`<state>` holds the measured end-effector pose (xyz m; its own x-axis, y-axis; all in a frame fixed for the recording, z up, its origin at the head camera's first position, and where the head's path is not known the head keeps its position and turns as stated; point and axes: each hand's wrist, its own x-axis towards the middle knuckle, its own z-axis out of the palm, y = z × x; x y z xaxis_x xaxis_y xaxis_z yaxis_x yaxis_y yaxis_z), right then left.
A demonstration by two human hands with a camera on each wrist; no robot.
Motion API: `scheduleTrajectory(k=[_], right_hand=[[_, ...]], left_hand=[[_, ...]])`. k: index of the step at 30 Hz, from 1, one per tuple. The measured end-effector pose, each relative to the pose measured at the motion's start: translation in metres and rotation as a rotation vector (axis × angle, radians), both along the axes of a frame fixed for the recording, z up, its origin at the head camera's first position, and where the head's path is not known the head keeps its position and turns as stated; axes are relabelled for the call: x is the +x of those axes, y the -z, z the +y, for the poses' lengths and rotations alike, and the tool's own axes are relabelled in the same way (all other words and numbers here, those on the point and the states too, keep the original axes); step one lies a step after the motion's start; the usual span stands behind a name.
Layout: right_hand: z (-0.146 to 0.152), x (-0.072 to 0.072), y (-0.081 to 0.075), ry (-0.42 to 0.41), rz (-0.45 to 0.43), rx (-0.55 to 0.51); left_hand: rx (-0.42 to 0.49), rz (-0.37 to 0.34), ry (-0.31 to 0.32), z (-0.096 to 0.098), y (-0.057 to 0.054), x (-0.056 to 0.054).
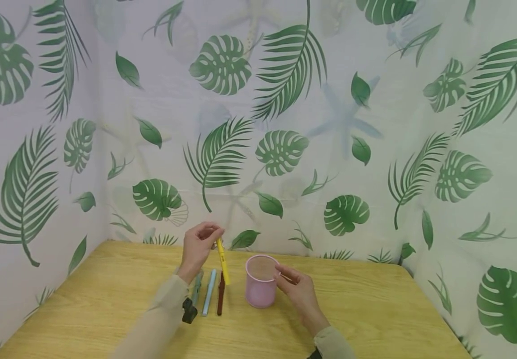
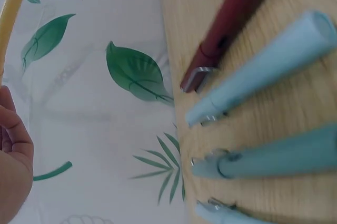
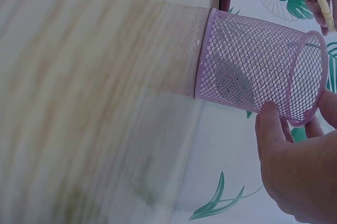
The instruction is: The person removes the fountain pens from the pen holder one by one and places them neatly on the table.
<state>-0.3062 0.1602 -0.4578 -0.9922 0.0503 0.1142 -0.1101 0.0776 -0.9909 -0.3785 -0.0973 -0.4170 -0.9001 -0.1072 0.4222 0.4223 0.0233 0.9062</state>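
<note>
My left hand [image 1: 197, 248] pinches a yellow pen [image 1: 223, 260] near its upper end. The pen hangs nearly upright, left of a pink mesh pen holder [image 1: 259, 293]. Standing upright on the table, the holder looks empty through its mesh in the right wrist view. My right hand [image 1: 302, 298] grips the holder's rim from the right, fingers against the mesh wall. Below the left hand lie a dark red pen [image 1: 220, 299], a light blue pen [image 1: 209, 293] and a grey-green pen [image 2: 268, 155]. Another bluish pen [image 2: 226, 214] shows at the left wrist view's bottom edge.
The wooden table [image 1: 366, 309] ends at the back against a white curtain [image 1: 303, 209] printed with green leaves. The curtain also stands along the left and right sides. The pens lie side by side, left of the holder.
</note>
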Motion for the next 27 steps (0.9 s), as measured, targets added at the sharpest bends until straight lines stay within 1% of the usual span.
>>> scheduleTrajectory(k=[5, 10, 11, 12, 17, 19, 22, 27], right_hand=[[0.000, 0.001, -0.001, 0.001, -0.003, 0.009], [0.000, 0.002, -0.002, -0.002, -0.011, 0.010], [0.000, 0.002, -0.002, -0.001, -0.014, 0.008], [0.000, 0.001, -0.002, -0.001, -0.016, 0.008], [0.000, 0.000, -0.001, 0.003, -0.018, 0.011], [0.000, -0.001, -0.001, 0.002, -0.018, 0.009], [0.000, 0.000, -0.002, -0.003, -0.013, 0.003], [-0.001, 0.001, -0.003, -0.002, -0.012, -0.003]], left_hand=[[-0.060, -0.069, 0.023, -0.015, 0.008, 0.003], [-0.105, -0.112, 0.085, -0.029, 0.014, 0.005], [-0.110, -0.125, 0.104, -0.031, 0.012, 0.008], [-0.117, -0.141, 0.118, -0.034, 0.013, 0.009], [-0.153, -0.173, 0.167, -0.046, 0.017, 0.011], [-0.180, -0.156, 0.170, -0.051, 0.023, 0.008], [-0.195, -0.146, 0.181, -0.057, 0.027, 0.006], [-0.217, -0.167, 0.131, -0.066, 0.030, 0.006]])
